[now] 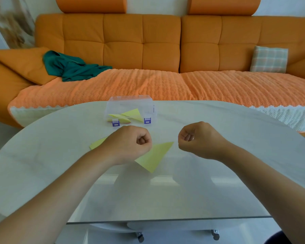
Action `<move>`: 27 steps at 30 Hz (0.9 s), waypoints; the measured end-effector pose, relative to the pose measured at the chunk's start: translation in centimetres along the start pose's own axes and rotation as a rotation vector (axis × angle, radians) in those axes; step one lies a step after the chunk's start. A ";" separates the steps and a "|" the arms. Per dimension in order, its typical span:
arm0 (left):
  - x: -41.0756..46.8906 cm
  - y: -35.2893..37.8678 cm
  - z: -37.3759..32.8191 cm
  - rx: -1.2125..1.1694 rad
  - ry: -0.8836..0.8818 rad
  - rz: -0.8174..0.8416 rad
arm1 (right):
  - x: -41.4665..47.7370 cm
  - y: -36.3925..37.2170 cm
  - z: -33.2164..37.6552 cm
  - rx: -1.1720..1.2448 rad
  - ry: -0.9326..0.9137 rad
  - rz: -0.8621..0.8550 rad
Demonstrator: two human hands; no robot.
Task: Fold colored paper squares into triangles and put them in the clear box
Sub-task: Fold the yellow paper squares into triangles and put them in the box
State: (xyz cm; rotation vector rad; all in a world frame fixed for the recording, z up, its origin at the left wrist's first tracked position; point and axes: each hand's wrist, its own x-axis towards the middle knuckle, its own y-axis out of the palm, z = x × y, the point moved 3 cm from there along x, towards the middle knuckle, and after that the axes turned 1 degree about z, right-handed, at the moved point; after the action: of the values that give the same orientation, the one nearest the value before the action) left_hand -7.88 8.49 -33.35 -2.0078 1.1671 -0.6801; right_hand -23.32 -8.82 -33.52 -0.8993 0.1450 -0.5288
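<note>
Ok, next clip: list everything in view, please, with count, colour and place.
clear box: one, purple latches, far side of table
boxed triangles: at least two, yellow, inside clear box
folded triangle: one, yellow, on table, partly under left wrist
loose paper: count unclear, yellow, beside left hand, mostly hidden
table: one, white, foreground
sofa: one, orange, behind table
cloth: one, green, on sofa, left
cushion: one, checked, on sofa, right
left hand: one, fingers curled, holds nothing visible
right hand: one, fingers curled, holds nothing visible
</note>
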 end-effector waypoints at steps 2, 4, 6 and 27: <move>-0.1 -0.1 0.2 -0.005 -0.010 -0.008 | 0.0 -0.1 -0.3 0.012 0.008 -0.044; -0.2 0.1 0.1 -0.032 -0.009 -0.002 | -0.1 0.2 0.1 0.082 -0.024 -0.064; -0.3 0.4 -0.3 -0.051 0.014 0.009 | -0.2 1.0 1.0 0.123 -0.094 -0.017; -1.1 -0.2 0.4 0.011 0.024 -0.011 | -0.9 1.2 0.9 0.039 -0.103 -0.036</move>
State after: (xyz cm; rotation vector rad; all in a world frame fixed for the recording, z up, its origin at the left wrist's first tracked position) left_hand -7.92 9.65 -33.53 -2.0035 1.1650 -0.7162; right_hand -23.30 -7.13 -33.93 -0.8903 0.0252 -0.5165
